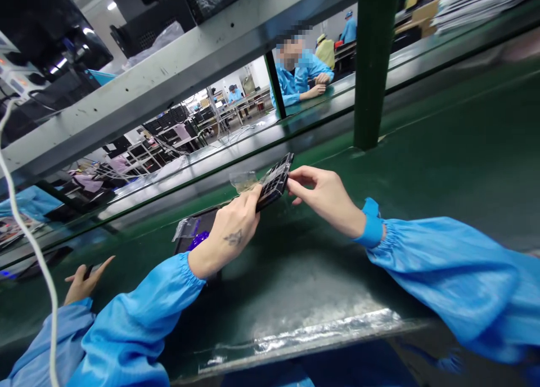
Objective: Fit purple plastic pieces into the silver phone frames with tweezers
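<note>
Both my hands hold a small black keypad-like part (276,180) above the green conveyor belt (442,167). My left hand (234,229) is closed round its lower end, and my right hand (323,193) pinches its upper right edge with thumb and fingers. A piece of clear film (243,180) sticks up just left of the part. Under my left wrist lies a dark flat device (198,232) with a clear wrapper and a blue-lit patch.
A co-worker's hand (84,280) rests on the belt at lower left, beside a white cable (34,246). A green post (373,66) stands behind my hands. A grey shelf (177,72) runs overhead. Other people in blue coats sit beyond the belt.
</note>
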`<state>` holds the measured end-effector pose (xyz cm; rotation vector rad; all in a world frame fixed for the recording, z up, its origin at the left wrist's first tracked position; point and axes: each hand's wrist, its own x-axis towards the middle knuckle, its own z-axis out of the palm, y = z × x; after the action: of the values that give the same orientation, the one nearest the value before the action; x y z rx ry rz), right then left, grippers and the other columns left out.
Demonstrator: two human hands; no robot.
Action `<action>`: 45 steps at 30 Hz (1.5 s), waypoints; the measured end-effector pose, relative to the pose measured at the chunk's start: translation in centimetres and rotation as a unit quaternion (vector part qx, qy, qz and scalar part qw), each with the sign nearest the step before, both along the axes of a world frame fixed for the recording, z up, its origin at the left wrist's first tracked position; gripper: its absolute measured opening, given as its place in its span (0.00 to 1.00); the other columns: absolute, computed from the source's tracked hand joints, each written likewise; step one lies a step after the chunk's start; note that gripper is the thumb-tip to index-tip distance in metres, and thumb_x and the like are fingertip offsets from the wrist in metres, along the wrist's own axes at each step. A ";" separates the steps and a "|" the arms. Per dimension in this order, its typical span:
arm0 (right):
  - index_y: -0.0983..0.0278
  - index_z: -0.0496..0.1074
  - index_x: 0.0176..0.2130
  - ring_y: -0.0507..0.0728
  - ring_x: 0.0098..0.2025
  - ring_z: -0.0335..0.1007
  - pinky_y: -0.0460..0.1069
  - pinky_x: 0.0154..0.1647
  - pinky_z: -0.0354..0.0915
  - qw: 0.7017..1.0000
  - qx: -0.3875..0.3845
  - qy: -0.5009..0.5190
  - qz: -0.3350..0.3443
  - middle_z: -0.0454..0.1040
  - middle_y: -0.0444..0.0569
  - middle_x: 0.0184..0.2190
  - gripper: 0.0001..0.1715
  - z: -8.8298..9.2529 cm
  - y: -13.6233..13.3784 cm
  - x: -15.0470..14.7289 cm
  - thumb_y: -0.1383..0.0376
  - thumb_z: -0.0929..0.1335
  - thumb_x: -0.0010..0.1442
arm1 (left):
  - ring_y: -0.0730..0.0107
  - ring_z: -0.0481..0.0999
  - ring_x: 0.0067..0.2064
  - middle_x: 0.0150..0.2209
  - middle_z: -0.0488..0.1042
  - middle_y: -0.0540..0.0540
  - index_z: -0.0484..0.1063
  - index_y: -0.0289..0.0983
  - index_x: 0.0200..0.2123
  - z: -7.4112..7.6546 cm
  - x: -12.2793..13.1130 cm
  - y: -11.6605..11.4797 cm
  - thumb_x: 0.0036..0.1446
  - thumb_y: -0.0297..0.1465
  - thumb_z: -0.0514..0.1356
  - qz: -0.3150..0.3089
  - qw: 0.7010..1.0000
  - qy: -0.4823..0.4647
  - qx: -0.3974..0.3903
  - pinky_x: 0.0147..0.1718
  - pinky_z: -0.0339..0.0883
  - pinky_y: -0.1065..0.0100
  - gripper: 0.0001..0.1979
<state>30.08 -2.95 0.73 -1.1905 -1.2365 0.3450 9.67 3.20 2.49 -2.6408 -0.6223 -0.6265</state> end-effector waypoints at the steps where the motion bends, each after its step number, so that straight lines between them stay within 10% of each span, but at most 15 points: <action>1: 0.64 0.77 0.35 0.57 0.31 0.75 0.50 0.25 0.76 1.000 -0.002 -0.001 -0.006 0.78 0.49 0.30 0.12 0.0 0.0 0.0 0.58 0.70 0.56 | 0.56 0.79 0.54 0.58 0.74 0.34 0.60 0.29 0.64 0.0 0.3 -0.3 0.66 0.24 0.54 0.019 1.000 0.017 0.014 0.49 0.78 0.61 0.24; 10: 0.64 0.77 0.32 0.55 0.27 0.74 0.48 0.24 0.70 0.998 0.023 -0.046 -0.036 0.79 0.47 0.29 0.10 -0.4 0.3 0.5 0.64 0.66 0.57 | 0.57 0.79 0.53 0.57 0.74 0.32 0.58 0.27 0.67 0.4 2.1 -2.3 0.67 0.21 0.49 0.127 0.979 0.137 0.076 0.41 0.80 0.63 0.26; 18: 0.64 0.74 0.27 0.53 0.28 0.66 0.47 0.30 0.60 0.990 0.061 -0.105 -0.066 0.72 0.44 0.23 0.09 -0.2 -0.1 0.8 0.65 0.66 0.56 | 0.56 0.80 0.49 0.55 0.75 0.33 0.59 0.27 0.66 0.3 1.2 -1.9 0.66 0.24 0.51 0.046 0.995 0.082 -0.020 0.44 0.76 0.61 0.25; 25: 0.63 0.72 0.25 0.53 0.27 0.65 0.48 0.28 0.61 0.994 0.030 -0.103 -0.006 0.70 0.44 0.22 0.09 0.2 1.2 3.1 0.62 0.68 0.53 | 0.73 0.68 0.27 0.26 0.71 0.52 0.70 0.35 0.33 2.8 -0.8 0.1 0.65 0.31 0.55 -0.058 0.977 -0.055 -0.196 0.29 0.59 0.71 0.08; 36: 0.64 0.74 0.32 0.55 0.29 0.69 0.49 0.28 0.69 0.999 -0.007 -0.007 0.043 0.73 0.47 0.26 0.15 -1.2 1.7 2.7 0.54 0.71 0.57 | 0.59 0.76 0.43 0.38 0.78 0.47 0.75 0.34 0.39 4.8 -1.3 3.2 0.58 0.38 0.62 -0.089 0.853 -0.184 -0.479 0.42 0.69 0.65 0.13; 45: 0.64 0.76 0.33 0.54 0.29 0.68 0.49 0.28 0.67 0.998 -0.013 -0.029 0.047 0.74 0.47 0.29 0.15 -1.2 1.2 1.9 0.54 0.71 0.58 | 0.63 0.77 0.40 0.40 0.79 0.45 0.77 0.34 0.42 4.3 -1.9 4.2 0.55 0.40 0.65 -0.062 0.791 -0.208 -0.573 0.27 0.65 0.74 0.17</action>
<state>32.01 -1.77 -0.43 -1.1744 -1.3454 0.3987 7.78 7.39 6.81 -3.6978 -1.2820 -1.1633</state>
